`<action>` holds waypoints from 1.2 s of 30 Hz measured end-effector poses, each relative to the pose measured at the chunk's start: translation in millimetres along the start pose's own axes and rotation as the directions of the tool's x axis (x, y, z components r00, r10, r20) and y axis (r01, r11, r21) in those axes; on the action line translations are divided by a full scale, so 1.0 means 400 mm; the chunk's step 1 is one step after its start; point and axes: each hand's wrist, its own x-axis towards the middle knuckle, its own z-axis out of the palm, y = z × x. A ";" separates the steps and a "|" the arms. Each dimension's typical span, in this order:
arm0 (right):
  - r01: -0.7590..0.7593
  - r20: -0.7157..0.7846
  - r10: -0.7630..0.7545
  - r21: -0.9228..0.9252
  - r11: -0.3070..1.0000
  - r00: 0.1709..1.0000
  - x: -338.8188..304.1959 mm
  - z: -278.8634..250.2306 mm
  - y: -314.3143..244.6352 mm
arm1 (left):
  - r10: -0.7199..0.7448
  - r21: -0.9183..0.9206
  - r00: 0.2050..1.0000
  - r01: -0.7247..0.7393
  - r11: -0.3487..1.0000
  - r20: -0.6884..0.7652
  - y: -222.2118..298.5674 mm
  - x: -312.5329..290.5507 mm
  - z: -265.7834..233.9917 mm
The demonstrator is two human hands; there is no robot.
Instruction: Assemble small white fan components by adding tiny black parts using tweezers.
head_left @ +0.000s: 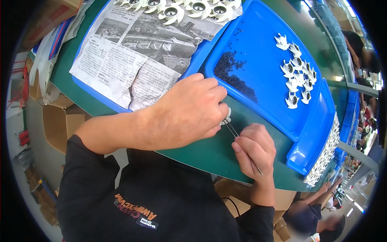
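Observation:
My left hand point(195, 107) is closed around a small white fan wheel point(228, 114); only a bit of its blades shows past my fingers. In my right hand point(256, 150) is a pair of metal tweezers point(231, 129), pinched between thumb and fingers. The tweezer tips reach to the fan wheel, but whether they grip anything there is hidden. Both hands are above the green table, just in front of a blue tray point(266, 80). Inside that tray lie a pile of small black parts point(234, 74) and several white fan wheels point(297, 62) with dark centres.
At the left, newspaper point(133, 52) covers another blue tray, with more white fan wheels point(173, 13) at its far end. A smaller blue tray point(300, 157) and densely packed white fan wheels point(322, 153) are at the right. Another person point(308, 218) sits at lower right.

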 end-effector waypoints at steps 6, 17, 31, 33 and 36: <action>0.011 -0.004 -0.011 0.012 1.000 1.000 0.010 0.000 0.001 | 0.002 0.006 1.000 -0.002 1.000 0.002 -0.004 0.003 -0.006; 0.033 -0.154 -0.008 0.163 0.986 0.988 -0.027 -0.053 -0.004 | 0.021 0.006 0.994 -0.020 1.000 -0.109 0.017 0.002 -0.044; 0.053 -0.339 -0.026 0.071 0.996 0.941 -0.050 -0.104 0.020 | -0.185 0.226 0.934 0.261 0.939 -0.306 -0.227 0.049 -0.191; 0.023 -0.355 -0.010 0.034 0.999 0.935 -0.051 -0.123 0.021 | -0.167 0.240 0.940 0.243 0.940 -0.298 -0.231 0.049 -0.190; -0.022 -0.439 -0.005 -0.057 0.998 0.899 -0.050 -0.170 0.031 | -0.155 0.263 0.935 0.244 0.933 -0.318 -0.219 0.038 -0.206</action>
